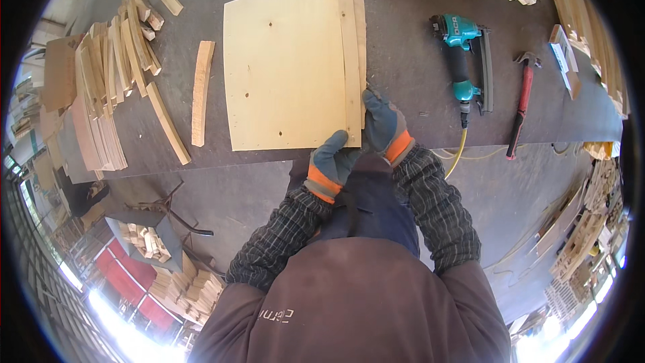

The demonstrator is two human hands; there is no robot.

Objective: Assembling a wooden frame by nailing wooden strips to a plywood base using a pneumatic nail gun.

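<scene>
A pale, nearly square plywood panel (289, 67) lies on the dark worktable before me. A narrow wooden strip (349, 60) runs along its right edge, and another strip (361, 40) shows just beyond it. My left hand (332, 165), in a grey-blue and orange glove, is closed on the panel's near right corner, thumb on top and fingers hidden below. Gloved the same way, my right hand (386, 124) pinches the right edge a little farther up; its fingertips are partly hidden.
A teal nail gun (463, 60) with a yellow hose (458, 154) lies at right, beside a red-handled hammer (523, 101). Loose wooden strips (111, 67) are heaped at left, one single strip (202, 94) beside the panel. The table's near edge (262, 156) crosses before my body.
</scene>
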